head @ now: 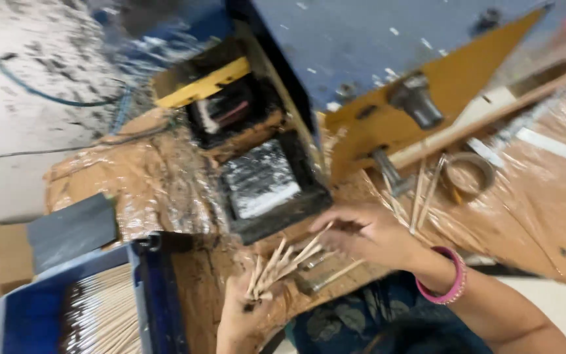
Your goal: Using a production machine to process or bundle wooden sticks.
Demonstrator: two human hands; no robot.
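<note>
Nearest you, your left hand (244,314) is closed around the lower ends of a bunch of thin sticks (282,261), which fan up and to the right out of your grip. Your right hand (368,233), with a pink bangle (450,280) on its wrist, lies just above and to the right of that fan, palm down, fingers bent loosely and pointing left toward the stick tips; the blur keeps you from telling whether they pinch a stick or only touch it. Under your hands shows dark patterned cloth (348,321). To your left stands a blue tray (149,288) filled with many more sticks laid side by side. Both hands sit over a bench wrapped in brown plastic sheet (532,203), and a few loose sticks (424,190) lie on it just beyond your right hand, beside a tape roll (470,174). Past the fan sits a black box (266,187) with a shiny grey face. Farther off rises a blue machine (348,46) with a tan plate (447,92) bolted on, and a blue hose (54,95) runs across the pale floor at far left.
</note>
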